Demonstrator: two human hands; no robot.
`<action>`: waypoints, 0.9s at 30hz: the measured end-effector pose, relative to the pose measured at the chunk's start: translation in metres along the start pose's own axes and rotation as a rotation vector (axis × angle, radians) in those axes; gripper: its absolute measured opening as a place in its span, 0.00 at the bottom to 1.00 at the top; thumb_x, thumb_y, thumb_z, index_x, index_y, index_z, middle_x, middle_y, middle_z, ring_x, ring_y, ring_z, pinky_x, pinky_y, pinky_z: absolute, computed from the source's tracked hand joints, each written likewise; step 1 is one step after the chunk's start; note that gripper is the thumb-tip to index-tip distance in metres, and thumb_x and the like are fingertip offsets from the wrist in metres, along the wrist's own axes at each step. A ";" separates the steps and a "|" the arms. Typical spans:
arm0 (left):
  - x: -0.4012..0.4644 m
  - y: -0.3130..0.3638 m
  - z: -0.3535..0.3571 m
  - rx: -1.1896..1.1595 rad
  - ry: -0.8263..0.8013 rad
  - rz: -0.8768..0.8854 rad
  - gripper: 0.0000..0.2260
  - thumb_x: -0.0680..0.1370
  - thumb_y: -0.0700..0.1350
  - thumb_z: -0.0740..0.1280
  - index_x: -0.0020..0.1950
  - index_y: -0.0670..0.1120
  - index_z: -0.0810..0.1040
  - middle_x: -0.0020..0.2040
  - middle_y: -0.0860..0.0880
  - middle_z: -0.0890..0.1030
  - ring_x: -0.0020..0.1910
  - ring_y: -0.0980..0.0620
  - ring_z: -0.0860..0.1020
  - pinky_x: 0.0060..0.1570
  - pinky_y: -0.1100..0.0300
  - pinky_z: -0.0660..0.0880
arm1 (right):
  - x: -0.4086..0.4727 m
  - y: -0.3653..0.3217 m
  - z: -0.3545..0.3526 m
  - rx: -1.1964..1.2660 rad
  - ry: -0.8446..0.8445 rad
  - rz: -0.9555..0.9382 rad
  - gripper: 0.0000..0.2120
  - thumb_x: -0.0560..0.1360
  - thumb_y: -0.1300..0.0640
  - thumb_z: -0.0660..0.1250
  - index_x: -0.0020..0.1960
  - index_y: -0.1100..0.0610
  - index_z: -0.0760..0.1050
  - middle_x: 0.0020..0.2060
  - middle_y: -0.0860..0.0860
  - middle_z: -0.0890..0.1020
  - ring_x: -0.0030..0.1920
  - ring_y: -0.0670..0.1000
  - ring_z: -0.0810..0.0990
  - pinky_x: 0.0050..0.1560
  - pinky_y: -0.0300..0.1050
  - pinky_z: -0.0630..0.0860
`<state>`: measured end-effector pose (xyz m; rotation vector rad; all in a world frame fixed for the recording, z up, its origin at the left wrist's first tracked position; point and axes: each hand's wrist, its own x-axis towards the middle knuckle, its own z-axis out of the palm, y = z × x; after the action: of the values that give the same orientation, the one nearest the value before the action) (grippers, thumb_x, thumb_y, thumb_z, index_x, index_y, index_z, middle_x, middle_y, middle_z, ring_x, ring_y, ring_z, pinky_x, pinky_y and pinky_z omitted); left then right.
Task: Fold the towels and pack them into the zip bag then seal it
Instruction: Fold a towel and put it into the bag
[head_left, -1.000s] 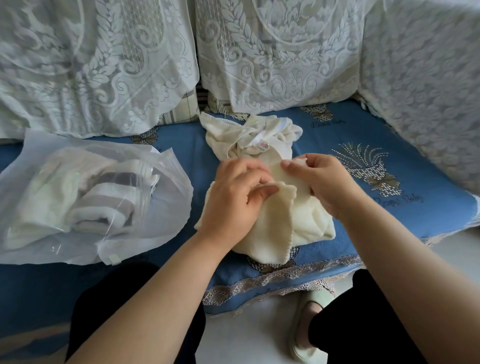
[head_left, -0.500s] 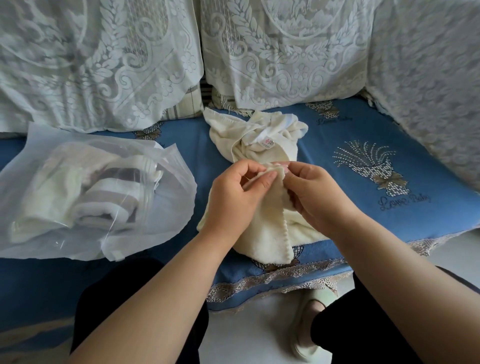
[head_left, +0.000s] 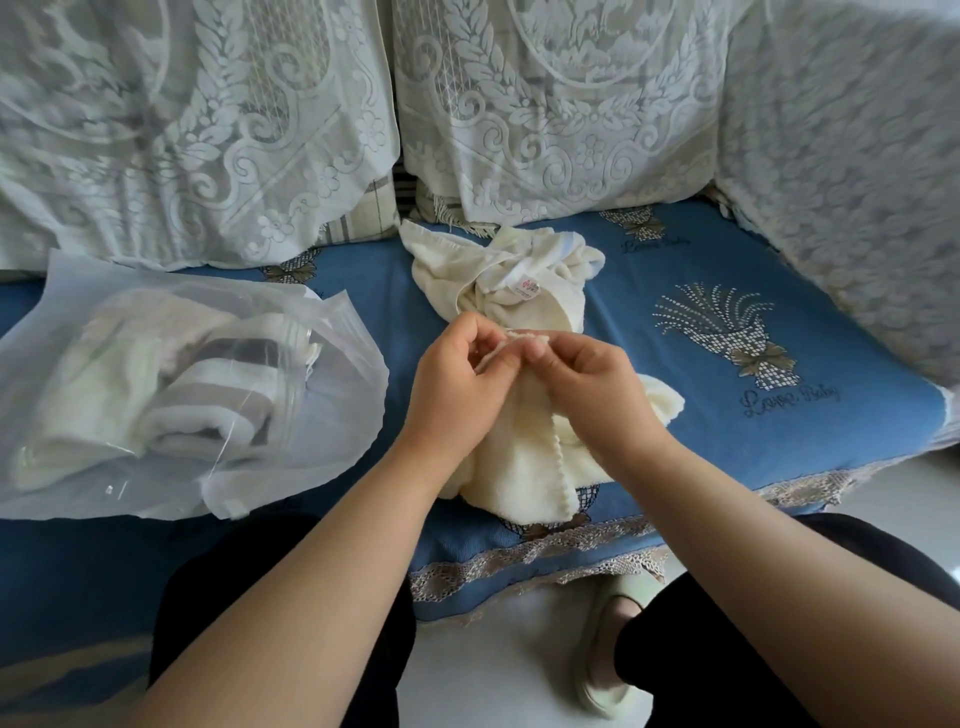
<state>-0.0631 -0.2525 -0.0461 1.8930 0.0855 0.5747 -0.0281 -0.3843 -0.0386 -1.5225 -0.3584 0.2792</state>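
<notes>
A cream towel (head_left: 524, 462) lies crumpled on the blue sofa seat (head_left: 701, 441) near its front edge. My left hand (head_left: 454, 384) and my right hand (head_left: 587, 382) both pinch its top hem, fingertips close together, lifting that edge. Behind it a second cream towel (head_left: 498, 283) with a small white label sits bunched up. At the left lies a translucent zip bag (head_left: 332, 415), mouth open toward me, holding folded towels (head_left: 208, 400), one cream and one with grey stripes.
White lace covers (head_left: 545, 104) drape the sofa back and the right armrest (head_left: 857, 182). My knees in black trousers and a pale slipper (head_left: 602, 654) on the white floor are below the seat's lace-trimmed front edge.
My hands have drawn together and raised the towel's hem from lying flat to a pinched, lifted edge. The lower part of the towel has bunched up.
</notes>
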 end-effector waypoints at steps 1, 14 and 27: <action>0.001 0.001 -0.004 0.019 -0.058 0.008 0.08 0.76 0.50 0.69 0.41 0.48 0.76 0.36 0.53 0.79 0.36 0.57 0.76 0.38 0.66 0.72 | 0.002 -0.001 -0.002 0.002 0.046 0.018 0.08 0.78 0.56 0.65 0.50 0.55 0.83 0.43 0.57 0.85 0.45 0.53 0.81 0.50 0.56 0.78; -0.014 0.045 -0.035 0.212 -0.408 0.021 0.22 0.69 0.57 0.74 0.57 0.56 0.69 0.48 0.57 0.72 0.36 0.59 0.72 0.40 0.65 0.74 | 0.012 -0.079 -0.027 -0.031 0.415 -0.101 0.19 0.79 0.52 0.62 0.52 0.69 0.76 0.38 0.54 0.73 0.38 0.52 0.68 0.40 0.47 0.68; -0.014 0.088 -0.090 0.006 -0.615 -0.195 0.07 0.71 0.52 0.72 0.36 0.50 0.84 0.34 0.55 0.83 0.34 0.59 0.80 0.34 0.66 0.74 | 0.018 -0.149 -0.060 -0.002 0.490 -0.133 0.15 0.79 0.51 0.63 0.35 0.52 0.79 0.20 0.40 0.74 0.21 0.39 0.71 0.25 0.34 0.68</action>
<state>-0.1321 -0.2142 0.0529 1.9620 -0.1286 -0.1516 0.0057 -0.4369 0.1099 -1.5051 -0.0683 -0.1996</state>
